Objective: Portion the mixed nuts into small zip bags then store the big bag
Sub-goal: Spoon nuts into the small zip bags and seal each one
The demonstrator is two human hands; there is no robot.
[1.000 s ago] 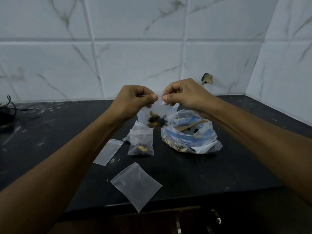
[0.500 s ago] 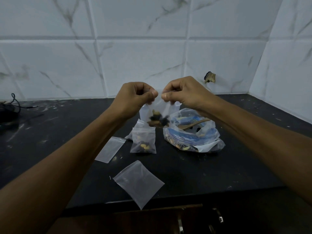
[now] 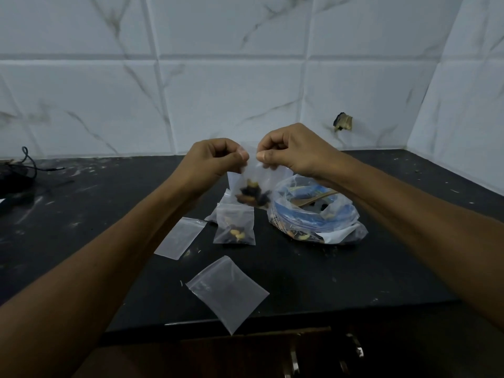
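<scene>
A small clear zip bag (image 3: 255, 184) with dark mixed nuts at its bottom hangs in the air above the black counter (image 3: 313, 271). My left hand (image 3: 215, 162) pinches its top left corner and my right hand (image 3: 289, 152) pinches its top right corner, both fists curled. Below it a second filled small bag (image 3: 235, 226) stands on the counter. To the right lies the big clear bag (image 3: 313, 218) of nuts, its mouth rolled open, with a wooden spoon (image 3: 313, 200) inside. Two flat empty small bags (image 3: 181, 237) (image 3: 227, 291) lie nearer me.
White marble-look tiles (image 3: 245, 105) back the counter and form a corner at the right. A black cable (image 3: 27, 165) lies at the far left. Drawer handles (image 3: 324, 356) show under the counter's front edge. More small bags lean behind the filled one.
Both hands stay pinched on the small bag's top at nearly the same height; the camera view has shifted slightly. Nothing on the counter has moved.
</scene>
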